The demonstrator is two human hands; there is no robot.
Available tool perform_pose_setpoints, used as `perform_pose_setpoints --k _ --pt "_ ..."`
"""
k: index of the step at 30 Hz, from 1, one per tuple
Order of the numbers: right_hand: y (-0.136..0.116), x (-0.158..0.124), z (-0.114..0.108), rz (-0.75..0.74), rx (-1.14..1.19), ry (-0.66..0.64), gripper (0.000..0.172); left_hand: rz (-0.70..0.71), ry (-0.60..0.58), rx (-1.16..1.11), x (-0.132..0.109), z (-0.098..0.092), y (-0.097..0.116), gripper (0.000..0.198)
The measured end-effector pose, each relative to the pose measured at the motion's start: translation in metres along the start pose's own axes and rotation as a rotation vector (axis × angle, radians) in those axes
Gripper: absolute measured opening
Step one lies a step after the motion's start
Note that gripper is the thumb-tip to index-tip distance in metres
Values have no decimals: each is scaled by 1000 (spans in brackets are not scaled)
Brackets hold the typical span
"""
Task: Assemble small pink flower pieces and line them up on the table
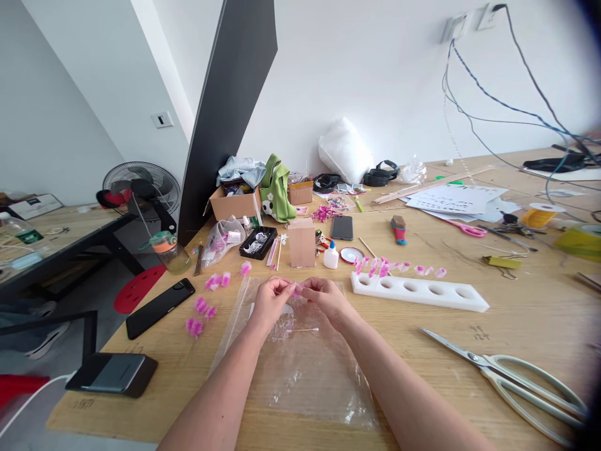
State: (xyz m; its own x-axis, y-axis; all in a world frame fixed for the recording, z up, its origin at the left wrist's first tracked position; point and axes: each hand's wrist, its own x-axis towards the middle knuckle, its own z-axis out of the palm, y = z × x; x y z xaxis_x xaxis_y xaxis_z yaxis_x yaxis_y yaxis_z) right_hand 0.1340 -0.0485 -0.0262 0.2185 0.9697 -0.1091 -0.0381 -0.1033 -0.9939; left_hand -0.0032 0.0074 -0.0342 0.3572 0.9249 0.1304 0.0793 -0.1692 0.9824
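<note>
My left hand (271,299) and my right hand (323,299) meet fingertip to fingertip over a clear plastic sheet (300,369) on the wooden table (516,313). Both pinch a small pink piece (295,289) between them. A cotton swab (304,329) lies on the sheet just below my hands. Several pink fluffy tufts (201,310) lie to the left. More pink pieces (389,268) sit behind a white foam block with round holes (417,292) on the right.
Large scissors (511,376) lie at the right front. A black phone (159,307) and a power bank (113,374) sit at left. A wooden block (301,243), glue bottle (331,255), black tray (258,243), cardboard box (235,202), papers (455,200) and cables crowd the back.
</note>
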Motion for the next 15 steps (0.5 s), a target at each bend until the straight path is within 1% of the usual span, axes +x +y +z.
perform_pose_setpoints --k 5,8,10,12,15 --pt "-1 -1 0 -23 50 -13 26 -21 -13 -10 -1 1 2 27" --pt "-1 0 -1 -46 82 -5 26 -63 4 -30 -1 1 7 32" --pt "0 1 -1 -75 99 16 30 -119 21 -53 -1 0 11 34" --pt "2 3 -2 -113 120 48 33 -191 13 -103 -1 -1 13 35" --pt "5 6 -3 -152 140 103 37 -290 -62 -212 -2 -3 13 29"
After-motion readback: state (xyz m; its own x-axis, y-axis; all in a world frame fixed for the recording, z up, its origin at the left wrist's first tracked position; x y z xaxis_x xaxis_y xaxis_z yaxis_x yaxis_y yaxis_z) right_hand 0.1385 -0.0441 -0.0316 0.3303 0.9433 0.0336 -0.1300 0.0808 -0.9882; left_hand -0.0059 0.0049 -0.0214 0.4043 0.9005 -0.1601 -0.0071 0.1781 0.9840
